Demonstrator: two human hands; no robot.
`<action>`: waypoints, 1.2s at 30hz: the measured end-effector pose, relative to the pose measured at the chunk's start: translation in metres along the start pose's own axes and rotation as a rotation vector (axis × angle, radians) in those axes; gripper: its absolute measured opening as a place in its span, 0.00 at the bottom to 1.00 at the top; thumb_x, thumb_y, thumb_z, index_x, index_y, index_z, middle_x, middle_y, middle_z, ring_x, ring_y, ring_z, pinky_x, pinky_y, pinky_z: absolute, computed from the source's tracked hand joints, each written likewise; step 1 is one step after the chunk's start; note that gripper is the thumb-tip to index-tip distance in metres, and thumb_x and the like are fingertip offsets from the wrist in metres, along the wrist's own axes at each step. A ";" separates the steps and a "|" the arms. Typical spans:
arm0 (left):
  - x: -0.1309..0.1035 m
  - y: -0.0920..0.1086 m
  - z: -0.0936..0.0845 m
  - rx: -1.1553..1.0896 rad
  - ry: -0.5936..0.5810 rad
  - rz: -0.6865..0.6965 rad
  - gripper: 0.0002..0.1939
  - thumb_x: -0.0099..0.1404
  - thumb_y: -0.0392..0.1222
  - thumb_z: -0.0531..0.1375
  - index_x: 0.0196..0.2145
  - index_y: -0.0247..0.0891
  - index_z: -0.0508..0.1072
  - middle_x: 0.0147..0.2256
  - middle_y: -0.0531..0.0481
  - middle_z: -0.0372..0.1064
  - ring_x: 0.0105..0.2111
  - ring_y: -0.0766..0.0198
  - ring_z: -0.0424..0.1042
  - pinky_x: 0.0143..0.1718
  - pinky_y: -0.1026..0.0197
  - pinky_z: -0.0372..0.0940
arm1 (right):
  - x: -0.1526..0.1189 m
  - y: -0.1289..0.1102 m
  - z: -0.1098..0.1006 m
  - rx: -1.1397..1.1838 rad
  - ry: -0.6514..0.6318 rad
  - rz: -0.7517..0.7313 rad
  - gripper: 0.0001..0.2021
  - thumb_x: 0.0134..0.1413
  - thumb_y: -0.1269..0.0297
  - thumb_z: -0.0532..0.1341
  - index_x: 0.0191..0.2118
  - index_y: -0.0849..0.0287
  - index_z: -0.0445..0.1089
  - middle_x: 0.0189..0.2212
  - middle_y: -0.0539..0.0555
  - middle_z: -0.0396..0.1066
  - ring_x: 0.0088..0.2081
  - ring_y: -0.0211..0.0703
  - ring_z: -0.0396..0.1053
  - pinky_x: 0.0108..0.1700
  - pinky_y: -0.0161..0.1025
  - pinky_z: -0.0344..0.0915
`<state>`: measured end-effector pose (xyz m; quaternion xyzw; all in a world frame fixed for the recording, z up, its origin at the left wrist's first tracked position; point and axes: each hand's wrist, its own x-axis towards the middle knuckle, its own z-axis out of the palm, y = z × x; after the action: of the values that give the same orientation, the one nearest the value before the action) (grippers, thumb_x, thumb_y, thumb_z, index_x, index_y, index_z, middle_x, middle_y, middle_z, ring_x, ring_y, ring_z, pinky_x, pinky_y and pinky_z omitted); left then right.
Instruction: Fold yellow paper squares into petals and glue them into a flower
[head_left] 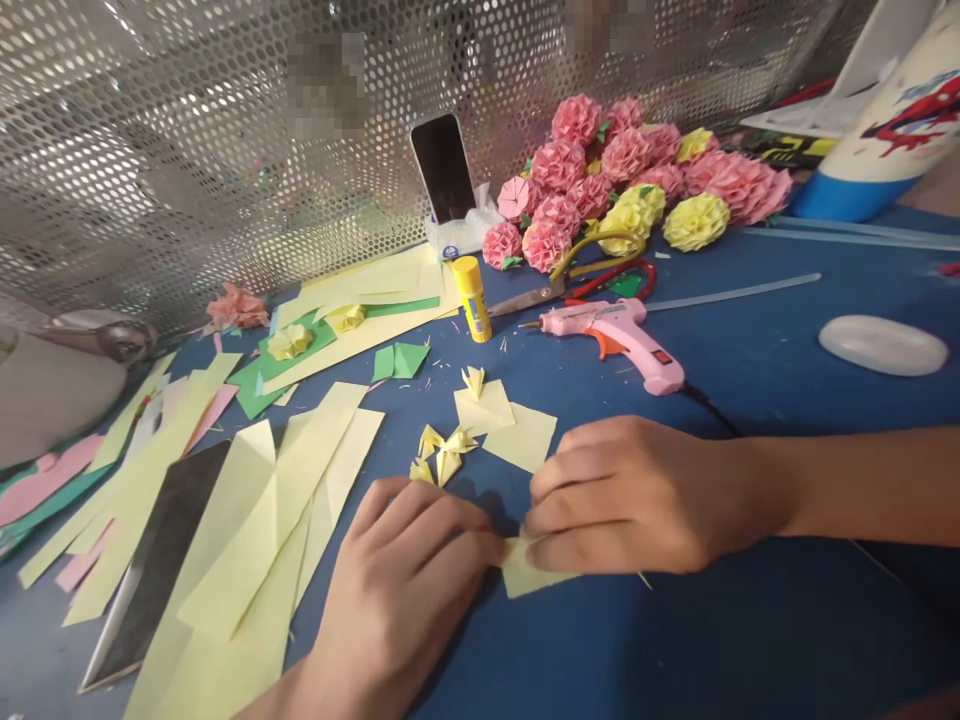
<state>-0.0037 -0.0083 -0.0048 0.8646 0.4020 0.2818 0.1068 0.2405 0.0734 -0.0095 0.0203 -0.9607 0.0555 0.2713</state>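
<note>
- While the left hand (416,570) pinches the left end of a yellow slip (529,580), the right hand (637,495) pinches its upper edge; the slip lies between them, at the blue surface (600,650).
- Just beyond the fingers: small folded pieces (450,455) and two yellow squares (525,437).
- Beside the left hand: long yellow strips (232,530), partly over a dark panel (165,550).
- Farther out: an upright glue stick (472,300), scissors (536,296) and a pink glue gun (637,340) on its side.
- Behind these: pink and yellow flowers (626,155), near a propped phone (442,165).
</note>
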 end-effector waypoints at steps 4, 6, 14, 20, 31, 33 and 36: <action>-0.007 -0.002 0.002 0.073 0.025 0.142 0.13 0.77 0.34 0.52 0.39 0.39 0.77 0.42 0.53 0.79 0.39 0.64 0.72 0.47 0.55 0.58 | 0.000 0.001 -0.002 -0.014 -0.010 -0.056 0.12 0.71 0.71 0.55 0.42 0.62 0.77 0.44 0.50 0.79 0.45 0.41 0.74 0.38 0.41 0.68; -0.008 -0.001 0.002 0.137 0.038 0.201 0.13 0.76 0.34 0.52 0.39 0.37 0.77 0.42 0.52 0.79 0.40 0.63 0.73 0.48 0.54 0.59 | 0.000 0.003 -0.002 -0.006 -0.023 -0.073 0.12 0.71 0.71 0.55 0.42 0.62 0.77 0.45 0.51 0.79 0.45 0.41 0.75 0.38 0.41 0.69; -0.015 0.002 0.004 0.311 0.088 0.318 0.14 0.74 0.31 0.52 0.41 0.38 0.78 0.38 0.52 0.81 0.37 0.62 0.76 0.47 0.54 0.64 | -0.001 0.007 -0.004 0.022 -0.016 -0.091 0.14 0.70 0.71 0.53 0.42 0.62 0.78 0.45 0.53 0.80 0.44 0.41 0.75 0.38 0.40 0.72; -0.017 0.001 0.006 0.381 0.088 0.348 0.14 0.74 0.32 0.53 0.40 0.40 0.79 0.40 0.54 0.81 0.37 0.63 0.75 0.51 0.53 0.62 | -0.005 0.006 -0.003 0.027 -0.035 -0.082 0.13 0.70 0.71 0.54 0.44 0.62 0.78 0.47 0.52 0.79 0.44 0.40 0.75 0.39 0.41 0.71; -0.014 0.006 0.002 0.360 0.043 0.302 0.15 0.74 0.31 0.52 0.40 0.41 0.79 0.38 0.53 0.80 0.37 0.63 0.74 0.52 0.51 0.64 | -0.003 0.005 -0.009 0.132 -0.147 0.075 0.09 0.65 0.64 0.60 0.42 0.58 0.77 0.46 0.52 0.77 0.45 0.45 0.69 0.45 0.44 0.66; -0.012 0.005 0.002 0.332 0.043 0.294 0.15 0.74 0.31 0.52 0.39 0.40 0.79 0.37 0.54 0.79 0.36 0.63 0.73 0.50 0.51 0.63 | -0.002 0.003 -0.010 0.092 -0.099 0.100 0.08 0.65 0.63 0.60 0.39 0.59 0.77 0.42 0.53 0.77 0.43 0.44 0.68 0.45 0.44 0.66; -0.009 0.005 0.002 0.298 0.052 0.285 0.15 0.75 0.32 0.53 0.39 0.40 0.79 0.37 0.55 0.79 0.36 0.63 0.72 0.50 0.51 0.61 | -0.001 -0.001 -0.012 0.013 -0.119 0.092 0.10 0.66 0.63 0.59 0.36 0.59 0.76 0.38 0.53 0.76 0.40 0.44 0.67 0.43 0.43 0.63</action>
<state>-0.0038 -0.0181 -0.0084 0.9115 0.3154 0.2537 -0.0734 0.2476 0.0735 0.0001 -0.0186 -0.9747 0.0729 0.2106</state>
